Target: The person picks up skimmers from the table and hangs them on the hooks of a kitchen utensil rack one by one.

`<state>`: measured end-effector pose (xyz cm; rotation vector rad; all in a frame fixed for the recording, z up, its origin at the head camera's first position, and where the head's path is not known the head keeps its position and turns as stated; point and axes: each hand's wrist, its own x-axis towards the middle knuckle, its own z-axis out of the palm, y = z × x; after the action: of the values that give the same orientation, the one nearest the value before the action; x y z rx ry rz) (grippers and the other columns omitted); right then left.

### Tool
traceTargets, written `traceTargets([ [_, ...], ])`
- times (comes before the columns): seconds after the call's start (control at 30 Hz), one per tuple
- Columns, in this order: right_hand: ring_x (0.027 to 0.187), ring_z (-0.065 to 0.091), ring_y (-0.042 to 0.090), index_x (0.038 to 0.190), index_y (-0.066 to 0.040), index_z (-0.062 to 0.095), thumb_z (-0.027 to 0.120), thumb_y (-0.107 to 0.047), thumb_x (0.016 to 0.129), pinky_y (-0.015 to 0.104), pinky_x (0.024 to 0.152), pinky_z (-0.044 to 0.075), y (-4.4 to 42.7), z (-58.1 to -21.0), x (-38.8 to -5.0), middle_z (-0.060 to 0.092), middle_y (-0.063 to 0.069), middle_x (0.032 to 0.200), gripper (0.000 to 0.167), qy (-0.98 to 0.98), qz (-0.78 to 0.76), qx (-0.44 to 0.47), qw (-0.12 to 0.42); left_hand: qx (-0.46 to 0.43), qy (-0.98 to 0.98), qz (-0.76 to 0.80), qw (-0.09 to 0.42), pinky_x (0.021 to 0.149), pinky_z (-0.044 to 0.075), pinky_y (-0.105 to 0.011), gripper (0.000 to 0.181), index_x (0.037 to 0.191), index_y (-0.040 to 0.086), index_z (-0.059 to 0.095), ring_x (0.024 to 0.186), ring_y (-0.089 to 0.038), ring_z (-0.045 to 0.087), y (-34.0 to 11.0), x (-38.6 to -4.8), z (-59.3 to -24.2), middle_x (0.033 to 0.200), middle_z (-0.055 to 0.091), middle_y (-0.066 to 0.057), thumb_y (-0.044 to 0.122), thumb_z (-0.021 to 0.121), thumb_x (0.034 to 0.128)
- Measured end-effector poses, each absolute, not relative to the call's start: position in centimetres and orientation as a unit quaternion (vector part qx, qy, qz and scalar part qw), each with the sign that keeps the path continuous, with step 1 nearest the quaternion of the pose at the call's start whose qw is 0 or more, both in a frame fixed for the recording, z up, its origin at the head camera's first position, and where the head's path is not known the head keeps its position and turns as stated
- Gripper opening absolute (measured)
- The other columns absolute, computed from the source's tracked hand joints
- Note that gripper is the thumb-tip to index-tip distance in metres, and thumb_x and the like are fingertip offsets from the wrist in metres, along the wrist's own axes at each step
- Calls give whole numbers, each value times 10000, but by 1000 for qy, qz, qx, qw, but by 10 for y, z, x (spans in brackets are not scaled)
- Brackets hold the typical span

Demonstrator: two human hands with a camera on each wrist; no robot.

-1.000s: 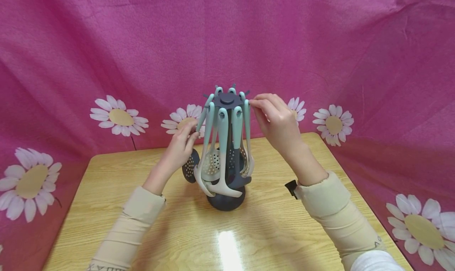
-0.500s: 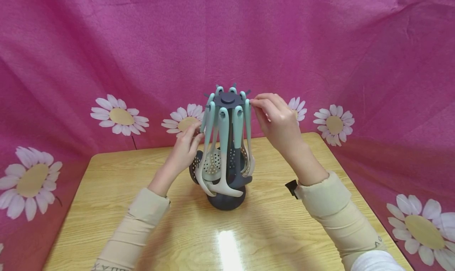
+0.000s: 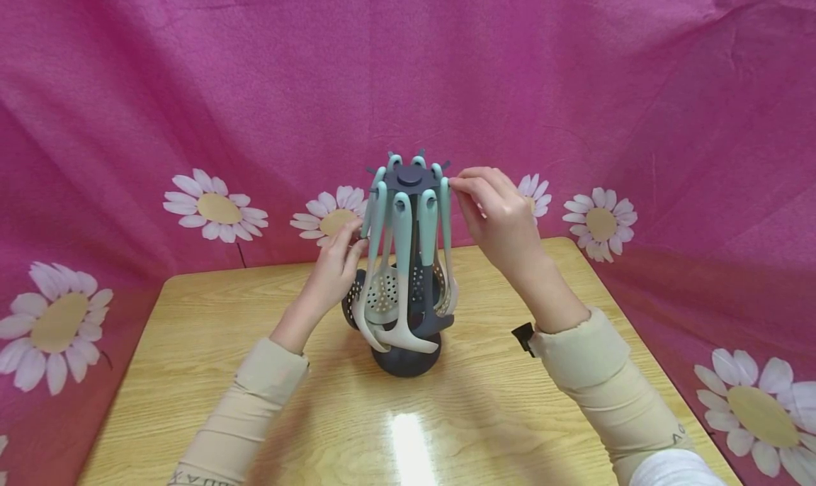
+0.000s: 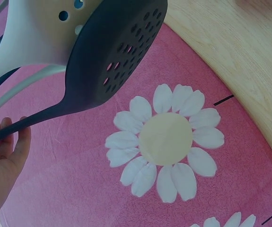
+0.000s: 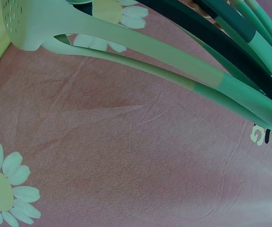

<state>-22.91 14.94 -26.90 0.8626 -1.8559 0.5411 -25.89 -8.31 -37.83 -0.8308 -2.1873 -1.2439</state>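
Observation:
A dark utensil stand stands upright mid-table, with several mint-handled utensils hanging around its top. My left hand holds a dark skimmer at the stand's left side. In the left wrist view, fingers curl round the dark shaft below the perforated skimmer head. Whether the skimmer's handle end sits on its hook cannot be told. My right hand pinches at the stand's top right rim, fingertips against a hook end beside the mint handle of a pale slotted ladle. In the right wrist view only a finger edge shows.
A pale spatula-like utensil and a dark turner hang at the front. A pale perforated skimmer hangs behind them. The wooden table meets a pink flowered cloth at the back and sides.
My left hand has moved slightly right, bringing the dark skimmer in against the other hanging utensils. The right hand has stayed at the stand's top.

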Motion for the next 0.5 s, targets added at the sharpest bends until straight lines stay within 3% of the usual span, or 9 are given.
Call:
traceTargets([
  [0.5,811,598,264,893,51,646,622,67,800,356,720,529,151,-268,-229,624,155,863,98,-770,211,360,482,-304,-808,-445,238,806,501,-393,293,1197,-48,478,935,-312,597,-85,-257,-375,1026,592,-221,-9,491,907],
])
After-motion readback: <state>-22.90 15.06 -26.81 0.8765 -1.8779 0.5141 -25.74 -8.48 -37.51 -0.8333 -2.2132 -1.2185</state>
